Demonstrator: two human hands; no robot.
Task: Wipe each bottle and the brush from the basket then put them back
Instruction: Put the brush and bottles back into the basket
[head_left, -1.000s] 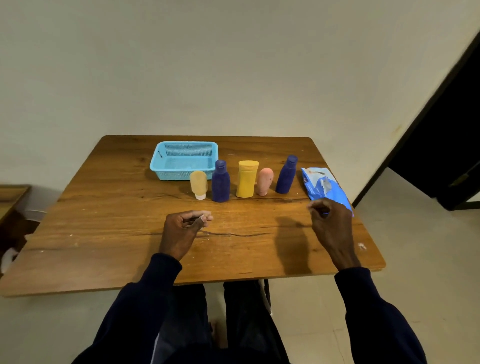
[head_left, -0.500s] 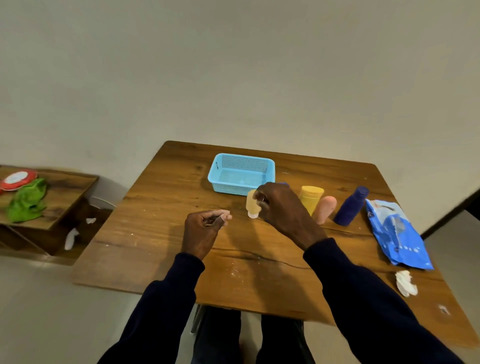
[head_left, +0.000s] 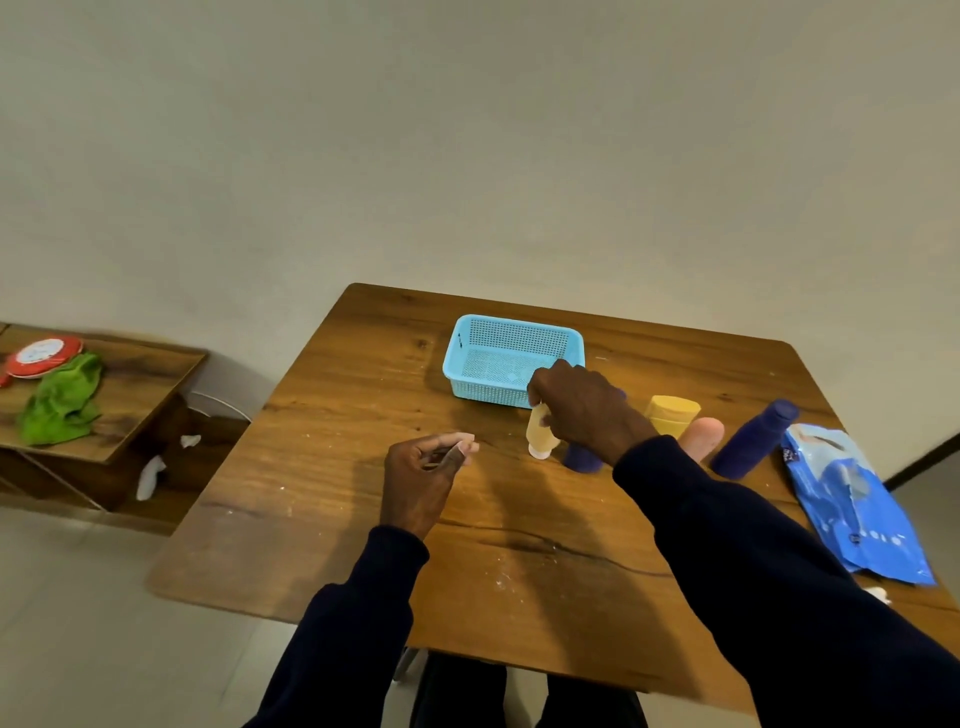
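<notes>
The light blue mesh basket (head_left: 511, 358) stands with nothing in it at the back of the wooden table (head_left: 332, 519). In front of it my right hand (head_left: 587, 410) grips the top of a small pale-yellow bottle (head_left: 541, 439) with a white cap, which is tilted. A dark blue bottle (head_left: 581, 458) is mostly hidden behind that hand. To the right stand a yellow bottle (head_left: 672, 413), a pink rounded item (head_left: 702, 435) and a leaning dark blue bottle (head_left: 753, 439). My left hand (head_left: 426, 470) hovers over the table with its fingers curled against the thumb; nothing clearly shows in it.
A blue wipes pack (head_left: 852, 504) lies at the table's right edge, with a small white scrap (head_left: 878, 595) near it. A lower side table (head_left: 130, 395) on the left carries a green cloth (head_left: 65, 400) and a red-rimmed disc (head_left: 41, 356). White scraps lie under it.
My right hand left the wipes pack, crossed to the left and took hold of the small pale-yellow bottle. The view swung left. My left hand kept its curled pose.
</notes>
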